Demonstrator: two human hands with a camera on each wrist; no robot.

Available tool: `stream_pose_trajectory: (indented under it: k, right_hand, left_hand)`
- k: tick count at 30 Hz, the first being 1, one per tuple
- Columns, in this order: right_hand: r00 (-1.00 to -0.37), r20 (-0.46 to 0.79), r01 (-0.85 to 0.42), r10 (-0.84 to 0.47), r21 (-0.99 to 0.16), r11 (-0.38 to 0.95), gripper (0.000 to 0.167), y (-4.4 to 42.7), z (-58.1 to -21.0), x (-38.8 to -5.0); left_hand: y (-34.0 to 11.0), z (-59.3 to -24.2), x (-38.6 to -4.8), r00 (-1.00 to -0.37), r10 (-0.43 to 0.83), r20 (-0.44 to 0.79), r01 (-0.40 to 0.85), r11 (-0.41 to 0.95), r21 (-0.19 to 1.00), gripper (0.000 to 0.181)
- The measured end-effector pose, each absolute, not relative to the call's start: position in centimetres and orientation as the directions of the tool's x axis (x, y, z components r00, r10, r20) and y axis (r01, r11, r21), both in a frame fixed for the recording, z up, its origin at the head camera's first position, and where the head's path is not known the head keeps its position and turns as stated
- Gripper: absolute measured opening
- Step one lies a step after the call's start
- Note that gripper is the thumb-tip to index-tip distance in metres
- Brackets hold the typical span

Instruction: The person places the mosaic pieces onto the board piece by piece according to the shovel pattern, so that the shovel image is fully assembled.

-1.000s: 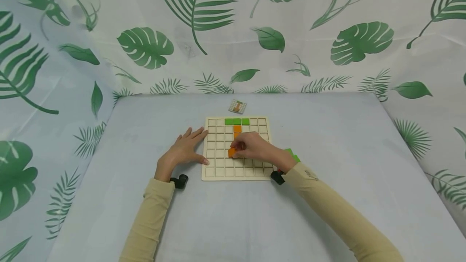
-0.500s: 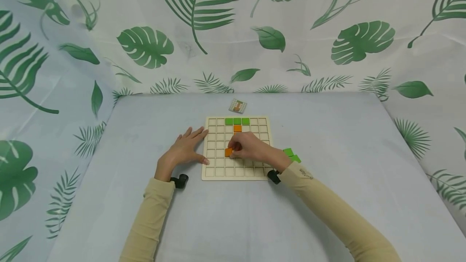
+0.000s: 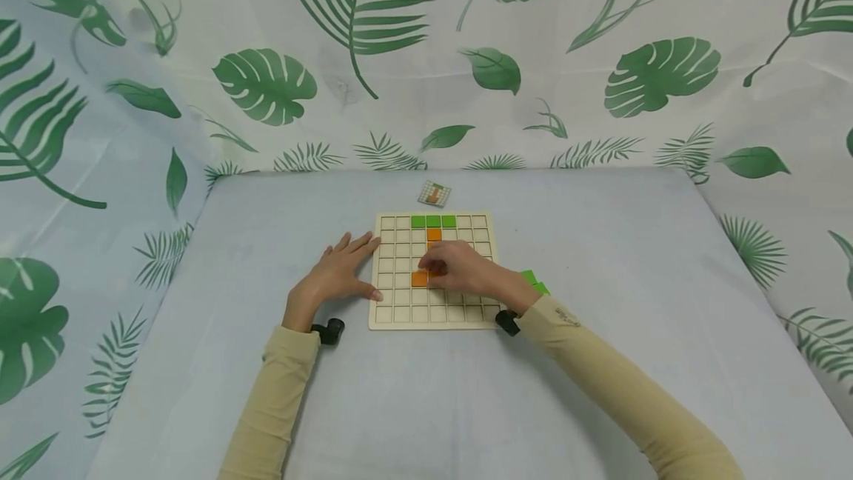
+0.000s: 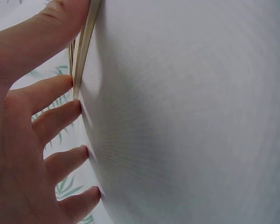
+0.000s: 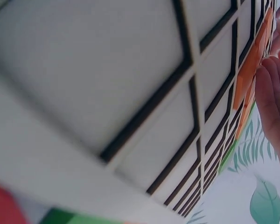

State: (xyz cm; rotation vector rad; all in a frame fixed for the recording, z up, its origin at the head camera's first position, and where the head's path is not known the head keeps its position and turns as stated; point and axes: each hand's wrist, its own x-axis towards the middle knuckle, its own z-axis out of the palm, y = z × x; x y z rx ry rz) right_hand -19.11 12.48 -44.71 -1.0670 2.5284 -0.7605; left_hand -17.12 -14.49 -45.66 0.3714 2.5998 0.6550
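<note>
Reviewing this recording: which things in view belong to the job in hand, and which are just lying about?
Seemingly in the job:
board, touched by left grip
orange tiles, at right grip
green tiles in its far row
card, green-and-orange pattern

Lying about:
loose tiles, green, right of the board; possibly spares
red piece, blurred

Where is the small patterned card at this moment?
Near the centre of the head view, the small patterned card lies on the table just beyond the far edge of the grid board, behind the three green tiles.
</note>
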Motion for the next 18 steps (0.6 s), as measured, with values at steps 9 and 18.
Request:
stream_pose_trajectory:
  k: [9, 18]
  right_hand:
    - [-0.684, 0.042, -0.603, -0.728, -0.596, 0.531, 0.022, 14.6, -44.8, -18.8]
    - [-0.727, 0.0, -0.536, -0.686, -0.625, 0.567, 0.024, 16.3, -44.5, -18.2]
  left_hand:
    - [-14.5, -45.5, -17.0, -0.874, 0.359, -0.328, 0.158, 0.847, 0.507, 0.106]
    - [-14.4, -45.5, -17.0, -0.875, 0.359, -0.325, 0.159, 0.847, 0.508, 0.106]
